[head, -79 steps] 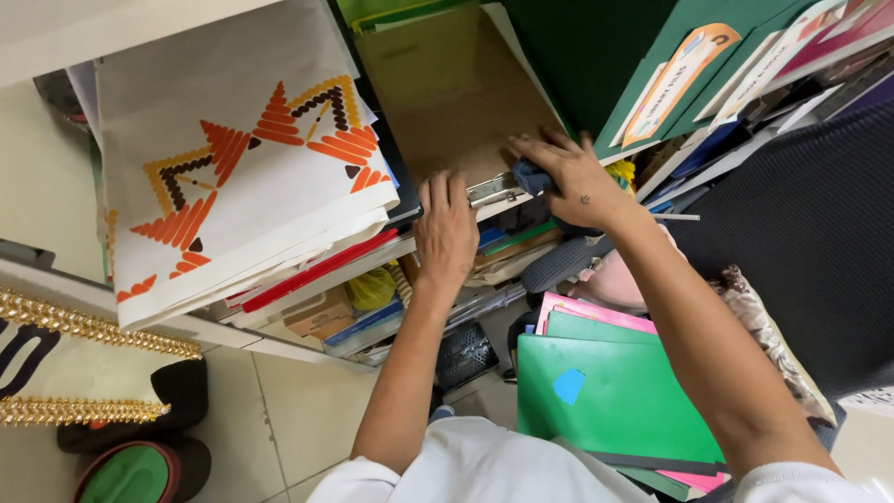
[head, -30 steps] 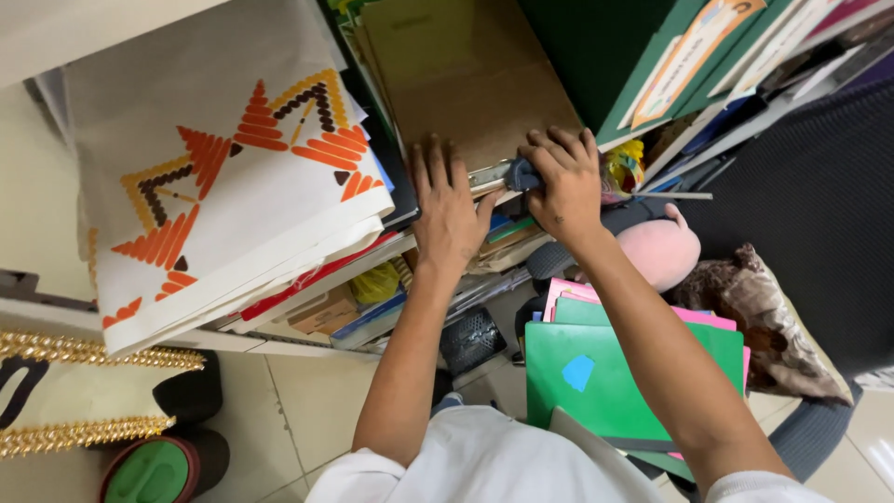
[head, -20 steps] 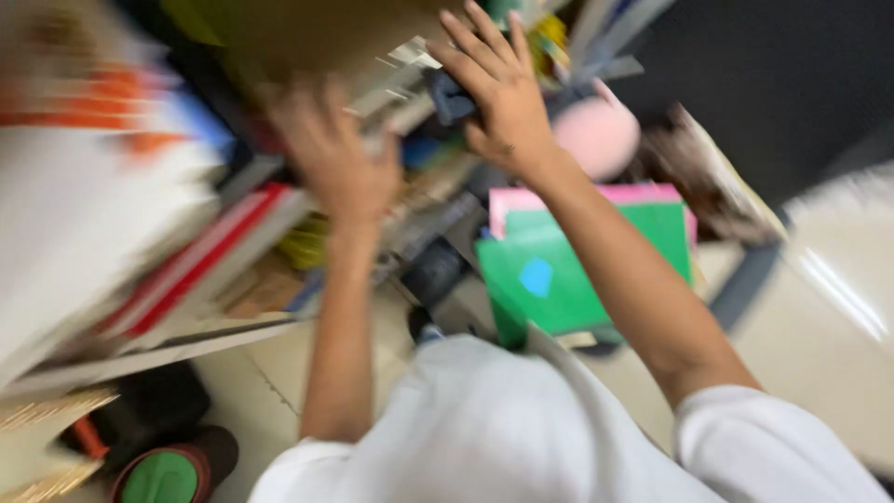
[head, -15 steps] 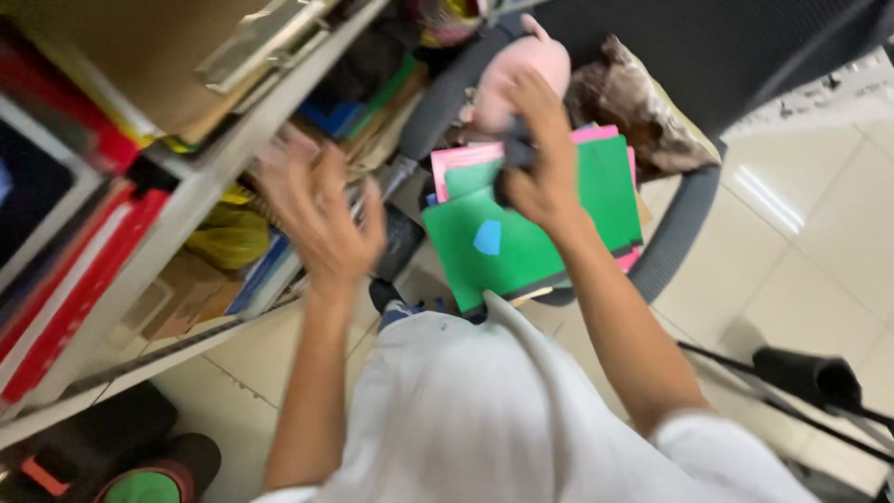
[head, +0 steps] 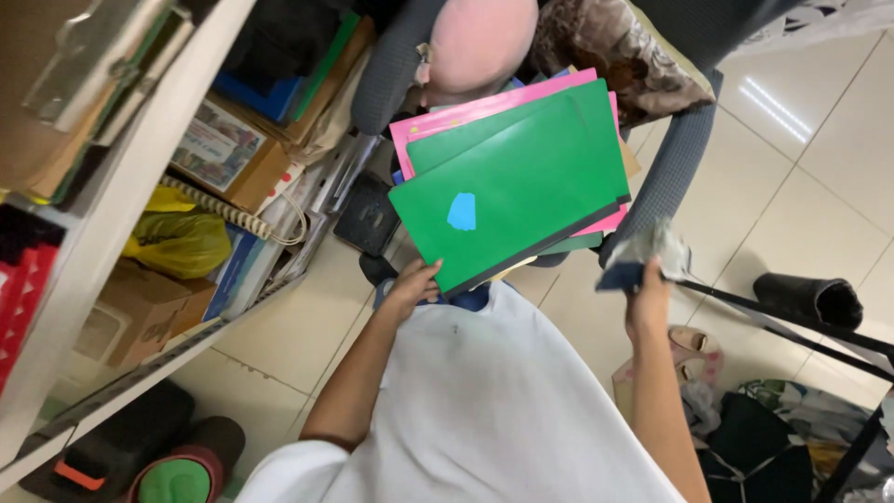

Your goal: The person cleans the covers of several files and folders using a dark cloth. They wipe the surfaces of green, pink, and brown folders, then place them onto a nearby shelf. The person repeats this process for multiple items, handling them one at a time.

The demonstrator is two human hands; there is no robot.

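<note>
One crumpled grey-blue cloth (head: 641, 256) sits pinched in the right hand (head: 648, 296), fingers closed on it. Left hand (head: 410, 287), fingers loosely curled, touches the green folder (head: 521, 182) corner; pale blue sticker (head: 461, 211) just above it, pink folders (head: 466, 112) beneath.

A grey chair seat (head: 672, 163) carries stacked green folders (head: 521, 182) and a pink cushion (head: 475, 42).
</note>
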